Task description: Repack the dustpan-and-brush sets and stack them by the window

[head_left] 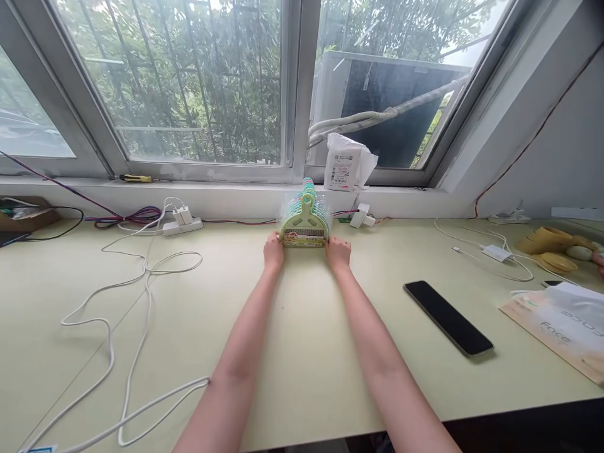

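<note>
Against the wall below the window stands a stack of small dustpan-shaped sets. The front one is light green, with a looped handle, a dark bristle-like strip and a printed label along its lower edge. Behind it more handles in green, teal and pink line up, with clear plastic wrap around them. My left hand is closed at the stack's lower left side. On the opposite side, my right hand grips the lower right edge. Both arms are stretched far forward over the table, and the fingertips are partly hidden.
A phone and a tissue pack lie at right, near yellow objects. White cables sprawl at left beside a power strip. A white package and a screwdriver rest on the sill.
</note>
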Available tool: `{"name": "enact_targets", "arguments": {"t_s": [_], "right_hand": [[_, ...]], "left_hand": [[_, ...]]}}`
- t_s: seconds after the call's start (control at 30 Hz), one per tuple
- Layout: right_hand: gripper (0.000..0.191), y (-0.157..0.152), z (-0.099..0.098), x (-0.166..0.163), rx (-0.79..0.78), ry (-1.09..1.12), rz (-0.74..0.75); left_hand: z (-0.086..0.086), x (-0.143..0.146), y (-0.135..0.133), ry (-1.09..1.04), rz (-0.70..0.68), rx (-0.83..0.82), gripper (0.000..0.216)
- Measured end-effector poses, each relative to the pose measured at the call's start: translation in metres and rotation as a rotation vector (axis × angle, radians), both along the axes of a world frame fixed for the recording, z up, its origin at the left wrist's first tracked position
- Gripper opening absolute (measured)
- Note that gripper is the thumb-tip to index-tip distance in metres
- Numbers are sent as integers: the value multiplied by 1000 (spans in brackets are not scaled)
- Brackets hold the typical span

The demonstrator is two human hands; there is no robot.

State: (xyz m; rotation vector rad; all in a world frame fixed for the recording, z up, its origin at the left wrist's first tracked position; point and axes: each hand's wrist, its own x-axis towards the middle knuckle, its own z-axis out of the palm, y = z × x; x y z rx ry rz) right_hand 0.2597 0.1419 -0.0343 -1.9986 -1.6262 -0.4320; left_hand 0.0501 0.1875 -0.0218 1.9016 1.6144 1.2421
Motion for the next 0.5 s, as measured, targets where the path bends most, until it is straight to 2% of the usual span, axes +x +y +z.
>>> {"name": "enact_targets", "arguments": {"t_s": [0.1, 0.37, 0.5], "right_hand": [[34, 0, -1, 3, 20, -8, -10], [40, -3, 2, 1, -30, 56, -54], [40, -1, 2, 1, -74, 9, -68]], "left_hand": [[-3, 0, 5, -75, 26, -14, 34], [-5, 4, 8, -75, 0, 44, 16], [-5, 3, 8, -162, 4, -10, 27]]}}
